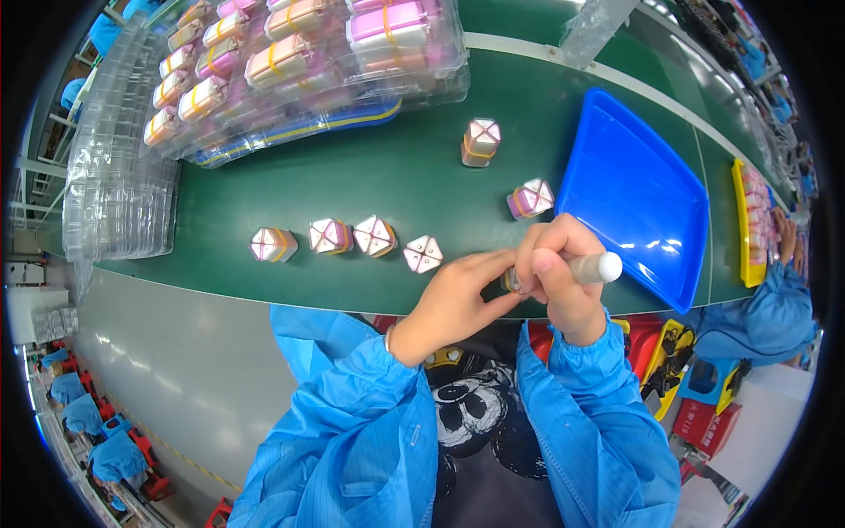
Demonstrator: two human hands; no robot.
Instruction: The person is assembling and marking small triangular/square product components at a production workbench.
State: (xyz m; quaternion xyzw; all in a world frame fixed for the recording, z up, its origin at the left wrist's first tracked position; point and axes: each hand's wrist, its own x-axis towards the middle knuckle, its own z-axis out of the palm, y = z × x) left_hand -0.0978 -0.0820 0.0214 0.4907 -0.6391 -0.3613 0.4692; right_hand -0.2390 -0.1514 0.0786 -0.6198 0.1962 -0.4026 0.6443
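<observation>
A small box (509,280) is pinched between the fingertips of the left hand (458,299) at the near edge of the green belt (387,176); it is mostly hidden by the fingers, and only a sliver of a pale, banded corner can be seen. The right hand (559,273) is clenched around a white pen-like tool (597,267), a smooth cylinder with a rounded end that sticks out to the right of the fist. The two hands are touching over the box. Both forearms are covered by crinkled blue sleeves (370,422) of thin, shiny fabric.

On the matte belt, four similar boxes (352,242) are laid in a loose row to the left of the hands, each with a white top crossed by thin bands and pinkish sides. Two more are set farther back: one tilted box (531,199) just beside a blue tray, and one upright box (481,142) behind it. The blue tray (634,194) is a glossy, shallow plastic rectangle with a raised rim, lying to the right of the hands.

At the far left, clear blister trays (290,62) filled with rows of pink and cream boxes are stacked, and a pile of clear ribbed trays (114,176) is seen beside them. A yellow tray (748,220) lies at the far right
</observation>
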